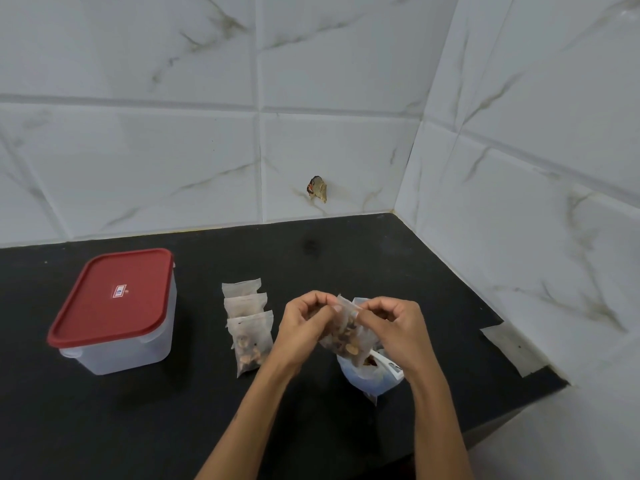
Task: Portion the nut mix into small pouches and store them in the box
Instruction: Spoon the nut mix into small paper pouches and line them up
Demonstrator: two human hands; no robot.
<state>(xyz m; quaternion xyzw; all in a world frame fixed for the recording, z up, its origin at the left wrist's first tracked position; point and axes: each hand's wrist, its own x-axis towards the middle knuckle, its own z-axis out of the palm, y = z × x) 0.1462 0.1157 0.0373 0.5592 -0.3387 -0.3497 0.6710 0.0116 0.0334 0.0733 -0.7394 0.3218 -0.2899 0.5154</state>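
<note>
Dim, soft light; edges seemingly warped.

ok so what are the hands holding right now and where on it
Both hands hold one small pouch of nut mix by its top edge: the left hand pinches the left part, the right hand the right.

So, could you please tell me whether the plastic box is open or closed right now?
Closed. The red lid sits flat over the whole top of the box, standing apart from both hands.
</note>
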